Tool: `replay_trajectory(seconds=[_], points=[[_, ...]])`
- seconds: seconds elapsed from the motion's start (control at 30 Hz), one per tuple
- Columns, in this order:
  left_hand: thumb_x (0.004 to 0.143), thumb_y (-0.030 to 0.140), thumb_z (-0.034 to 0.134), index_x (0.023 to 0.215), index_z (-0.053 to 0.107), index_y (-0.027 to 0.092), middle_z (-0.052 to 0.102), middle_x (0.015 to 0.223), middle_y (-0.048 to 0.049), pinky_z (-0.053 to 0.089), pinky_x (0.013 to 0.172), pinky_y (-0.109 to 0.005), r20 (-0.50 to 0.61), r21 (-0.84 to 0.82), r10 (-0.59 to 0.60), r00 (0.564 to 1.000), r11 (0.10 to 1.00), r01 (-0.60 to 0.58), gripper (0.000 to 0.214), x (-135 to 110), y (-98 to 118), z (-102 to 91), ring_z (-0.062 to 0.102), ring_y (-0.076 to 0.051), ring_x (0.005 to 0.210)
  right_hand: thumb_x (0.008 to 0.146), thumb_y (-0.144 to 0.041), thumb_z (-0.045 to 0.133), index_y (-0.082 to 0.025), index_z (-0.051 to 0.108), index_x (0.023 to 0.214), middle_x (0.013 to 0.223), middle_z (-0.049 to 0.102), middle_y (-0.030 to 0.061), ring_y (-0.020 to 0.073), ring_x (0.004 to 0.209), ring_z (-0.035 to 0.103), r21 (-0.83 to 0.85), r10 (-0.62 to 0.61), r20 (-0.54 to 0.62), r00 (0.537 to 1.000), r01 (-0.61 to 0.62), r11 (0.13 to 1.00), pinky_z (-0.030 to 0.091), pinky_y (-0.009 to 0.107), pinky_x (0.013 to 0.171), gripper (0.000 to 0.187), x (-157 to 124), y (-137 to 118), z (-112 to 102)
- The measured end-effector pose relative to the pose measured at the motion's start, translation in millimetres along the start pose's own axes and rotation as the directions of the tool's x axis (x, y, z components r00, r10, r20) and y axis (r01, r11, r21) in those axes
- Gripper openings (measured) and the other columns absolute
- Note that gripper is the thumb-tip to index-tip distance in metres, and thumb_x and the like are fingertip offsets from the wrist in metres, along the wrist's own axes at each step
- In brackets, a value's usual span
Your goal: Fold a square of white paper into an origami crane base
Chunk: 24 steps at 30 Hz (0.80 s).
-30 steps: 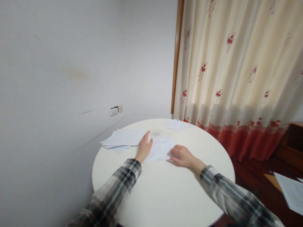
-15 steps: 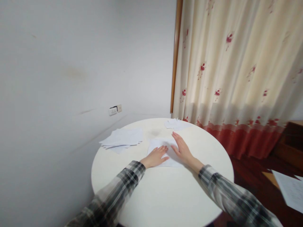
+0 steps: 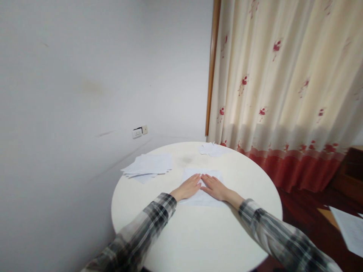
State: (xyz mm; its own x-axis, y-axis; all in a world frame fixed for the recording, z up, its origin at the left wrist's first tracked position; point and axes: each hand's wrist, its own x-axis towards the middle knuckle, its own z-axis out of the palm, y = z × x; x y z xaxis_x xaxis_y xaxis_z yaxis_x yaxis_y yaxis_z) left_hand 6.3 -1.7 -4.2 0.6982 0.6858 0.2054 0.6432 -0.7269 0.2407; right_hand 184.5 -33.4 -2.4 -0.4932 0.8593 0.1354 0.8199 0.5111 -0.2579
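Note:
A sheet of white paper [image 3: 202, 200] lies flat near the middle of a round white table [image 3: 198, 238]. My left hand [image 3: 189, 187] rests palm down on its left part, fingers stretched out. On the right part lies my right hand [image 3: 214, 187], also flat with fingers extended. The fingertips of both hands nearly meet around the sheet's middle. Neither hand grips anything. Beneath the palms, part of the paper is hidden.
A stack of white paper [image 3: 150, 164] sits at the table's left, beside the wall. Several torn or cut paper pieces [image 3: 211, 149] lie at the far edge. A wall socket [image 3: 137, 133] is behind, a flowered curtain [image 3: 261, 94] to the right. Lower right shows more papers [image 3: 347, 230].
My right hand has come down from above the sheet and moved left and nearer, now lying flat beside my left hand. The left hand stays on the paper. The view has shifted slightly.

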Motion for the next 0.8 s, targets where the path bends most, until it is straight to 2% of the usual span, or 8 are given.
replay_trajectory(seconds=[0.2,0.3,0.43,0.53,0.6,0.7,0.8], points=[[0.086,0.040,0.024,0.129,0.031,0.005,0.026,0.139,-0.0165,0.018,0.104,-0.035,-0.028,0.107,-0.236,0.971,0.965,0.238,0.056,2.8,-21.3,-10.4,0.021,-0.022,0.130,0.087,-0.054,0.022,-0.016,0.027,0.135,0.142,0.023,0.0098,0.0224,0.131,0.018,-0.019,-0.008,-0.024,1.000,0.008,1.000,0.016,0.043,0.105,0.062,-14.4,-8.6,-12.2],[0.085,0.045,0.026,0.128,0.033,0.003,0.027,0.138,-0.0184,0.019,0.104,-0.036,-0.058,0.113,-0.305,0.950,0.944,0.310,0.061,1.1,-21.8,-19.8,0.022,-0.024,0.130,0.086,-0.054,0.021,-0.016,0.027,0.136,0.142,0.023,0.0097,0.0224,0.131,0.017,-0.015,-0.016,-0.014,1.000,0.016,1.000,0.016,0.043,0.105,0.063,-20.0,-11.6,-17.8],[0.085,0.045,0.028,0.127,0.035,0.007,0.030,0.137,-0.0175,0.017,0.104,-0.044,-0.094,0.166,-0.361,0.928,0.913,0.372,0.057,-0.7,-17.4,-24.7,0.023,-0.026,0.129,0.086,-0.055,0.022,-0.015,0.027,0.135,0.142,0.023,0.0099,0.0230,0.131,0.017,-0.017,-0.006,-0.003,1.000,0.006,1.000,0.016,0.043,0.105,0.064,-21.0,-11.4,-18.1],[0.085,0.031,0.029,0.124,0.039,0.005,0.031,0.136,-0.0196,0.016,0.104,-0.042,-0.147,0.225,-0.297,0.943,0.919,0.324,0.048,0.7,-12.8,-20.7,0.024,-0.026,0.129,0.085,-0.055,0.026,-0.013,0.032,0.133,0.140,0.028,0.0114,0.0230,0.130,0.023,-0.019,-0.020,-0.035,0.999,0.019,1.000,0.019,0.040,0.105,0.064,-16.2,-10.7,-15.9],[0.085,0.023,0.028,0.124,0.038,0.004,0.029,0.138,-0.0187,0.017,0.105,-0.036,-0.144,0.220,-0.184,0.972,0.952,0.213,0.045,2.8,-8.4,-15.5,0.023,-0.023,0.129,0.085,-0.052,0.030,-0.011,0.040,0.128,0.136,0.036,0.0129,0.0225,0.126,0.031,-0.027,-0.049,-0.086,0.995,0.047,0.999,0.023,0.037,0.103,0.060,-10.7,-11.2,-16.6],[0.086,0.029,0.025,0.128,0.034,0.007,0.029,0.139,-0.0148,0.020,0.104,-0.034,-0.046,0.130,-0.089,0.995,0.987,0.095,0.048,4.9,0.6,-8.2,0.023,-0.020,0.130,0.089,-0.041,0.028,-0.014,0.057,0.110,0.114,0.058,0.0116,0.0193,0.109,0.049,-0.050,-0.041,-0.163,0.986,0.034,0.998,0.034,0.031,0.093,0.045,-1.5,-13.0,-21.7],[0.087,0.033,0.024,0.130,0.031,0.009,0.026,0.140,-0.0127,0.018,0.105,-0.035,0.018,0.103,-0.072,0.997,0.992,0.070,0.050,4.2,8.8,-5.4,0.019,-0.020,0.131,0.090,-0.033,0.029,-0.015,0.064,0.087,0.089,0.064,0.0105,0.0177,0.090,0.057,-0.076,0.068,-0.224,0.972,-0.087,0.993,0.041,0.029,0.080,0.039,4.2,-13.9,-25.0]])
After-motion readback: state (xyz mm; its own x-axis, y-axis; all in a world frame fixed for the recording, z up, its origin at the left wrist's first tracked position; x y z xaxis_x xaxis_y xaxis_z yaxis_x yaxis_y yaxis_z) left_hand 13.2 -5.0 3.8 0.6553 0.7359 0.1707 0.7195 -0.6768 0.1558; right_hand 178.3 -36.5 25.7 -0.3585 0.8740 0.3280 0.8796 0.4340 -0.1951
